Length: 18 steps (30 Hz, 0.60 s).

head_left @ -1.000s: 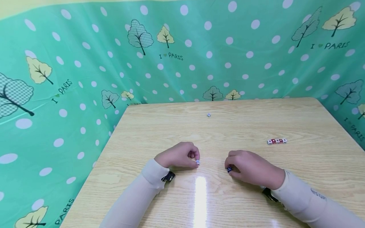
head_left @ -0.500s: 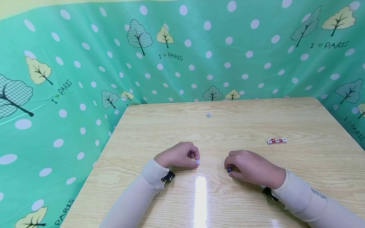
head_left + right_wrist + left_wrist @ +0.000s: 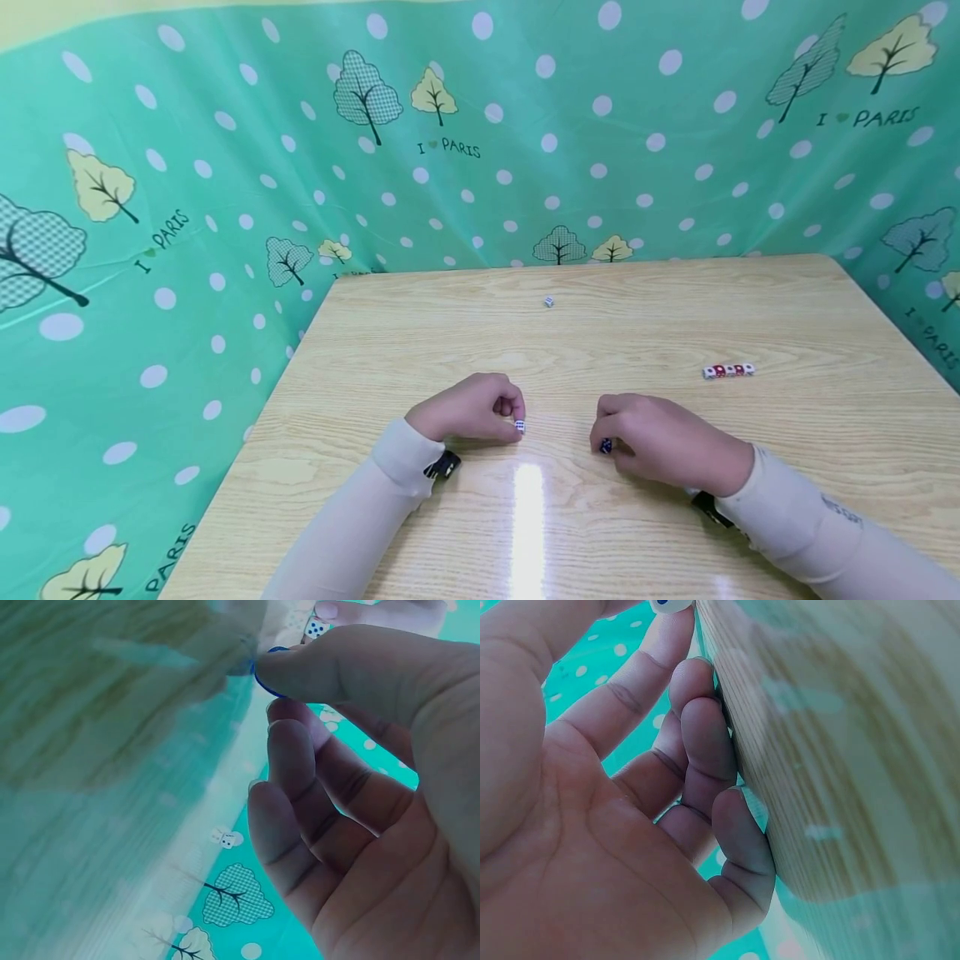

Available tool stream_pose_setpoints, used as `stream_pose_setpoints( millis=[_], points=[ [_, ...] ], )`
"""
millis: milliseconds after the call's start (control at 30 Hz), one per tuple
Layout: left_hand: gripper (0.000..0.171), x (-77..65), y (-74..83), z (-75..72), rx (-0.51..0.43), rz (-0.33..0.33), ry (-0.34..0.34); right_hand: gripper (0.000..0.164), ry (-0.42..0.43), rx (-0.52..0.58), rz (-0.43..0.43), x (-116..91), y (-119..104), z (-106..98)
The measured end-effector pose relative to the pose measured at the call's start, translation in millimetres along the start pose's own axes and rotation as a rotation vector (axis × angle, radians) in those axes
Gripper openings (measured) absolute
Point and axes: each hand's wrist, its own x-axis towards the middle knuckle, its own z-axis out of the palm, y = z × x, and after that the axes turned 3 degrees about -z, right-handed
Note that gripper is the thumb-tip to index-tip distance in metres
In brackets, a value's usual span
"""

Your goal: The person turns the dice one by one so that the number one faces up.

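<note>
Both hands are narrowed to a pinch above the near half of the table (image 3: 420, 342), each with one small cube: the left hand (image 3: 472, 408) holds a white die (image 3: 520, 426) with dark pips between thumb and forefinger, and the right hand (image 3: 663, 439) has a dark blue die (image 3: 606, 446) with pale pips between its thumb and forefinger. Taking twelve o'clock as straight away from the person, the dark blue die sits a little past three o'clock from the white die, with bare wood between them. From the right hand, a row of white and red dice (image 3: 728, 371), five set side by side, lies between one and two o'clock; a lone die (image 3: 549, 302) rests near the far edge, close to twelve o'clock from the left hand. Whether the two pinched dice touch the wood cannot be made out. Each is probably hard, stiff plastic, very light and in little danger of breaking. Smooth faces and rounded corners would likely make it slip or spin if pressed off-centre. Best hold: fingertips flat on two opposite side faces, level with each other, leaving the top face free. The dark blue die looks tilted, mostly hidden by the thumb in the right wrist view, so its grip seems less square than the left one.
</note>
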Motion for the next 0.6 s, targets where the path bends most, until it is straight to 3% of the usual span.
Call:
stream_pose_setpoints(
  millis=[267, 600],
  points=[
    [0.015, 0.4, -1.1, 0.2, -0.002, 0.004, -0.001, 0.022, 0.001, 0.04, 0.019, -1, 3, -7],
    [0.015, -0.8, 0.0, 0.2, -0.007, 0.0, -0.002, 0.018, -0.049, 0.201, 0.083, 0, 12, -9]
  ],
)
